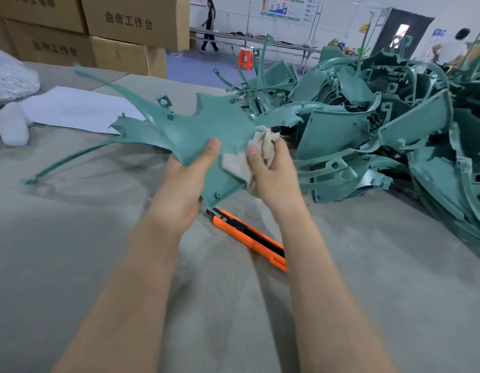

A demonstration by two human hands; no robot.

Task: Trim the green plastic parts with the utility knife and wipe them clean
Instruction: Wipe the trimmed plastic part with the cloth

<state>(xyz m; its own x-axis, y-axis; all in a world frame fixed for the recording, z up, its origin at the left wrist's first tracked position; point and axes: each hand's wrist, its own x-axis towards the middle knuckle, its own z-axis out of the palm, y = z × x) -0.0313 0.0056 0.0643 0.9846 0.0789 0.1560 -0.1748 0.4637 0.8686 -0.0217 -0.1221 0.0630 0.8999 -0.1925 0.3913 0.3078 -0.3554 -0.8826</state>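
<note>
My left hand point(183, 184) grips the near edge of a large green plastic part point(206, 125) with long curved prongs, held above the table. My right hand point(274, 173) is closed on a crumpled beige cloth point(257, 149) pressed against the part's right side. Two orange utility knives point(247, 235) lie side by side on the grey felt table point(72, 238), just below the part and between my forearms. Neither hand touches them.
A big heap of green plastic parts point(395, 130) fills the table's right side. White sheets point(77, 109) and white plastic bags point(10, 76) lie at far left. Cardboard boxes point(120, 30) are stacked behind. A person walks far back, near an orange stool point(245, 59).
</note>
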